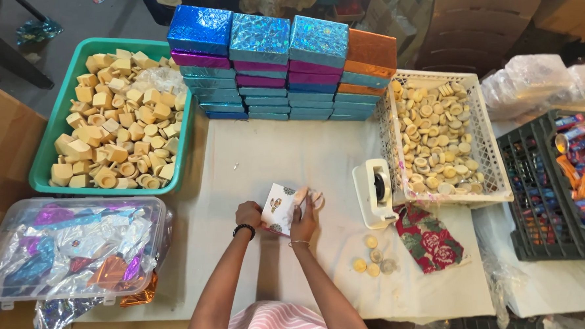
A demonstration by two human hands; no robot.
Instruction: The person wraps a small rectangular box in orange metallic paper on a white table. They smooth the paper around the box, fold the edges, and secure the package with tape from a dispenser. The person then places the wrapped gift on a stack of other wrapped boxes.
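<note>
Wood pieces are held in the green tub (43,170); shiny boxes (281,60) are stacked behind; a small white packet (279,208) is gripped by left hand (247,214) and right hand (304,218).

We can't tell what the right hand (304,213) pinches behind the white patterned packet (280,208); black crate (537,193) cut off at right edge; shoulders cut off at bottom.

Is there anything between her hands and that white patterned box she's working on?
Nothing visible: the left hand and right hand both already grip the white patterned box directly.
</note>
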